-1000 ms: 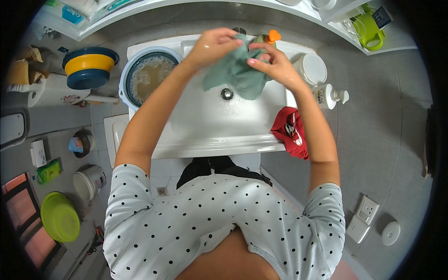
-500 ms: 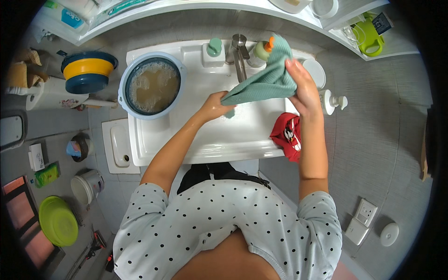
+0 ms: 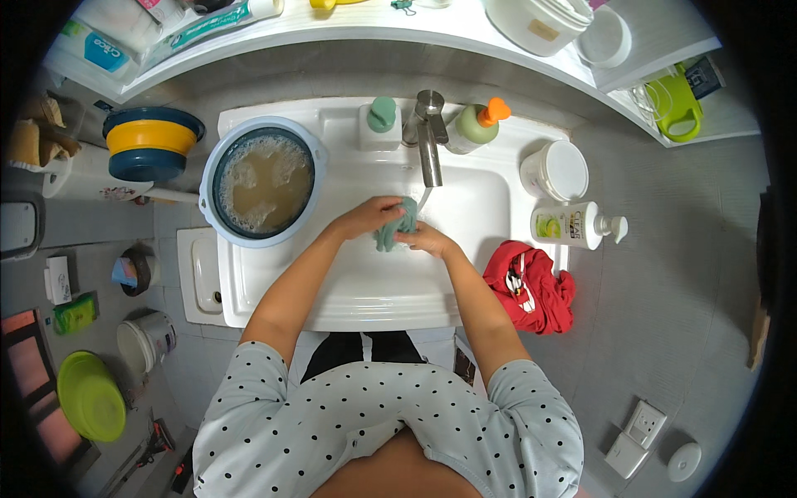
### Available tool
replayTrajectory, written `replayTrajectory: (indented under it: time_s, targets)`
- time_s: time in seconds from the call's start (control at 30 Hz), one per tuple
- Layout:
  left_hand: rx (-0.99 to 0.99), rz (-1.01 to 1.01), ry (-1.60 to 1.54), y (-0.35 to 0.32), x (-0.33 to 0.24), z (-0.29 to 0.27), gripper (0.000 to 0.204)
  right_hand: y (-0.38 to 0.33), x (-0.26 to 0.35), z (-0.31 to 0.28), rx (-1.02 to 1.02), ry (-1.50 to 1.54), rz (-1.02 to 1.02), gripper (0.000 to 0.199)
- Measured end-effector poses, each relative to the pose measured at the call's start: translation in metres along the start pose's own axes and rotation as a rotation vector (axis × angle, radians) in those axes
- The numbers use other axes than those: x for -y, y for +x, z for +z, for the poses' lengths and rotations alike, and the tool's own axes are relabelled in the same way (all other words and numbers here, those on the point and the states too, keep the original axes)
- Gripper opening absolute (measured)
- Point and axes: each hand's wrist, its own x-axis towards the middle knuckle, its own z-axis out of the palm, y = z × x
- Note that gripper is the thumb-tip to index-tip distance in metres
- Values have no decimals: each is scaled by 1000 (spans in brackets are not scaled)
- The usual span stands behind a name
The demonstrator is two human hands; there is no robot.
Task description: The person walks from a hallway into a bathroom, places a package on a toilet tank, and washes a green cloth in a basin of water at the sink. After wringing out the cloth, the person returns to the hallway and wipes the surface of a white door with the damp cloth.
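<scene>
Both hands, left hand (image 3: 371,217) and right hand (image 3: 425,241), grip bunched teal cloth (image 3: 393,228) under chrome tap (image 3: 428,143) in white sink (image 3: 365,286); blue basin of murky water (image 3: 261,183) at sink's left corner.

A white washbasin (image 3: 274,290) stands in the middle of the frame on a grey tiled floor (image 3: 664,332). A curved white shelf (image 3: 398,29) runs along the top. A white wall socket (image 3: 635,436) sits at lower right.
</scene>
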Motion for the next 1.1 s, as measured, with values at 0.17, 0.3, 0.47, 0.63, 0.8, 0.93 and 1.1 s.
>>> replayTrajectory:
  time_s: [0.17, 0.3, 0.47, 0.63, 0.8, 0.93, 1.1]
  targets:
    - [-25, -43, -457, 6, 15, -15, 34, 20, -14, -31, -146, 641, -143, 44]
    - [-140, 20, -990, 29, 97, -22, 44, 28, 8, -34, -355, 673, -233, 32]
    - [-375, -128, -1424, 51, 62, 14, 47, 5, 31, 40, -591, -679, -750, 24]
    - [-113, -134, -1521, 59, 35, 24, 30, -5, 40, 71, -903, -898, -623, 19]
    - [-250, -12, -1225, 66, 68, 12, 18, 21, 28, 58, -958, -747, -622, 18]
    - [-378, -98, -769, 52, 39, 22, 20, 39, 12, 0, -1079, -543, -135, 20]
    - [-354, 43, -250, 40, 43, 4, 35, -2, 20, -27, -349, -236, -168, 51]
